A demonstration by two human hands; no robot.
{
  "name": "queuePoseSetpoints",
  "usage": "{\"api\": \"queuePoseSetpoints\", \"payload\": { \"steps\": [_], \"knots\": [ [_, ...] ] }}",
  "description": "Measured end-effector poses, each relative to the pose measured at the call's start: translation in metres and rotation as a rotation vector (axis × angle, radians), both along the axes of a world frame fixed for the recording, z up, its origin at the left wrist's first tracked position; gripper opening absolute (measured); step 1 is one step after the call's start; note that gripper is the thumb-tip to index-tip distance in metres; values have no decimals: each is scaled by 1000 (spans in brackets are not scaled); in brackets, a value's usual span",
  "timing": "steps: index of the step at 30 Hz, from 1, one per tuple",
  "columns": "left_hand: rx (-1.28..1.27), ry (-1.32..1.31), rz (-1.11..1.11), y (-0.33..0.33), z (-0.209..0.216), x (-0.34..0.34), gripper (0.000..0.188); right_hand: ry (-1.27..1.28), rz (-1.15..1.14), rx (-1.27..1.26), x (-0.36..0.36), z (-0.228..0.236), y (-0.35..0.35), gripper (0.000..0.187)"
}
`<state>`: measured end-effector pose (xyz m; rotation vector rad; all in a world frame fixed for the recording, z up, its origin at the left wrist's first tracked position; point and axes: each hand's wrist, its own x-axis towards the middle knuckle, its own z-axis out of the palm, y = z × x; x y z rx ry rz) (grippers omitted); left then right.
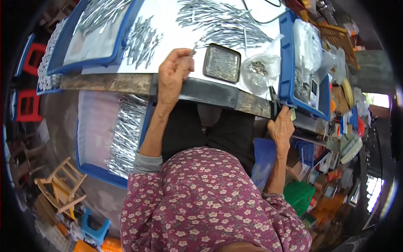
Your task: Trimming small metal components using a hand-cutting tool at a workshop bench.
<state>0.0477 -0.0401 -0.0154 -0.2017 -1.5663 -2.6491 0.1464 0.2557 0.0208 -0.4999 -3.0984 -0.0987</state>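
- above the near edge of the counter (109,83), i see the left hand (174,72) with thumb and forefinger pinched on what looks like a thin silver metal piece (194,48), its tip pointing toward the large heap.
- just right of that hand i have a shallow, dark, square tray with rounded corners (205,60), scattered with tiny silvery pieces.
- beside the tray, a clear plastic bag (253,83) lies around a small clump of metal bits (257,68).
- at the counter's right corner, the right hand (282,127) is by a blue plastic bin (286,63), forefinger extended toward its lower corner; i cannot tell whether it grips anything.
- a slim black object (274,101) sits at the counter edge, close to that hand.
- beyond the dark tray i see a large heap of narrow silver strips (220,23) on white covering, with a smaller heap of similar strips (143,42) to its left.
- below the counter, left of the person's legs, a wide blue tray (103,176) holds more silver strips (127,136).
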Motion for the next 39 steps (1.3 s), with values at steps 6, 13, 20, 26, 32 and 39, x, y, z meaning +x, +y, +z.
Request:
{"api": "queuePoseSetpoints", "payload": {
  "steps": [6,13,20,26,32,39],
  "knots": [
    [128,-16,-74,5,2,11,18,171,-28,-247,17,-7,18,38],
    [110,19,-99,6,2,16,17,378,42,-666,56,-19,14,32],
    [46,44,-131,13,-2,25,17,313,232,-935,16,7,-62,27],
    [-12,87,-126,15,-1,33,18,433,542,-770,-27,31,-107,30],
    [-85,73,-121,13,2,37,18,332,639,-681,-40,32,-116,41],
    [-98,71,-123,13,1,41,14,336,735,-554,-41,33,-114,41]
  ]
}}
